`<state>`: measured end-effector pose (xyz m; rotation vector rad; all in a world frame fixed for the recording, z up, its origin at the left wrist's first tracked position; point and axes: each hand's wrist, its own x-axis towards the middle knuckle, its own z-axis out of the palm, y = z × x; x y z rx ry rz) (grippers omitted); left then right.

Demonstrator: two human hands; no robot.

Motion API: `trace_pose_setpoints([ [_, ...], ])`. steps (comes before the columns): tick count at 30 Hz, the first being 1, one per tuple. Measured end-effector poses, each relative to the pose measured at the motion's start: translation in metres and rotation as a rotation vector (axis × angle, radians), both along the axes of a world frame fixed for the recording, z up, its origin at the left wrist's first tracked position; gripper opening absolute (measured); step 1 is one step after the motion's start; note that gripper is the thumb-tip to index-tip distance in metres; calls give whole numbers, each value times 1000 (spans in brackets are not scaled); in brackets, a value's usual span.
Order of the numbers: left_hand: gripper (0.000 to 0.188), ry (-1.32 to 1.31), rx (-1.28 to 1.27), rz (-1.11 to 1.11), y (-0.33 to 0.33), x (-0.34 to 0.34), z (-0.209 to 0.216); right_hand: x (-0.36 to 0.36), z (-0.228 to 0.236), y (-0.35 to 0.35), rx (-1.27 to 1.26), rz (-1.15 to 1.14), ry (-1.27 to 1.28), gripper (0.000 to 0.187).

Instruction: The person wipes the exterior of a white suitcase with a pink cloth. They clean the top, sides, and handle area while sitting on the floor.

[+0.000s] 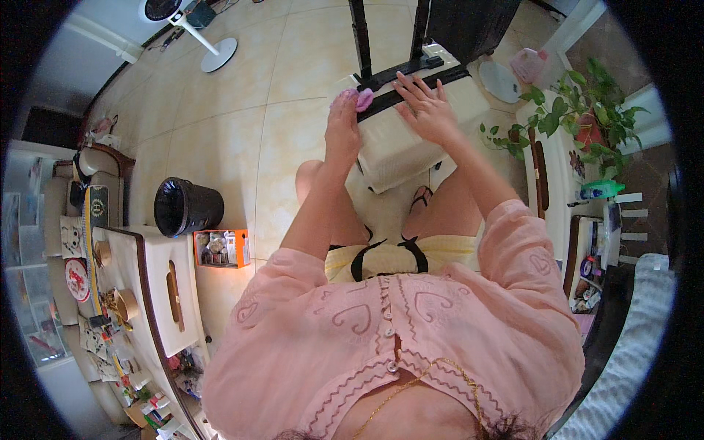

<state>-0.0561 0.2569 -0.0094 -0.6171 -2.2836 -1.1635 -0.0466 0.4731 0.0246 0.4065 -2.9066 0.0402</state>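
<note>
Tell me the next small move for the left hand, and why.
Probably slide the pink cloth a little rightward along the suitcase's black band: the left hand has the cloth at its fingertips by the band's left end, while the right hand, spread on the white suitcase, could steady it.

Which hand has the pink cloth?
The left hand, touching the pink cloth; the right hand has no cloth, spread open over the cream suitcase.
</note>
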Motion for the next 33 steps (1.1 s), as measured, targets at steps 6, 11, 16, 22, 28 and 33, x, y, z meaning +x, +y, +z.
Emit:
trace_pose_setpoints([
  [6,36,-122,95,-36,4,49,4,-28,0,37,-8,193,105,51],
  [11,39,-238,423,-151,2,51,11,-18,-5,21,-242,-166,-68,69],
  [16,40,87,-1,39,17,20,43,2,-21,-28,-94,-213,98,69],
  [22,42,27,-179,-2,11,25,5,-20,-20,-19,-140,-134,81,63],
  [28,47,-104,-174,-16,0,76,11,-27,-22,-21,-79,-101,76,62],
  [33,48,-179,-53,-59,-6,86,18,-29,-23,-23,-122,-99,102,62],
])
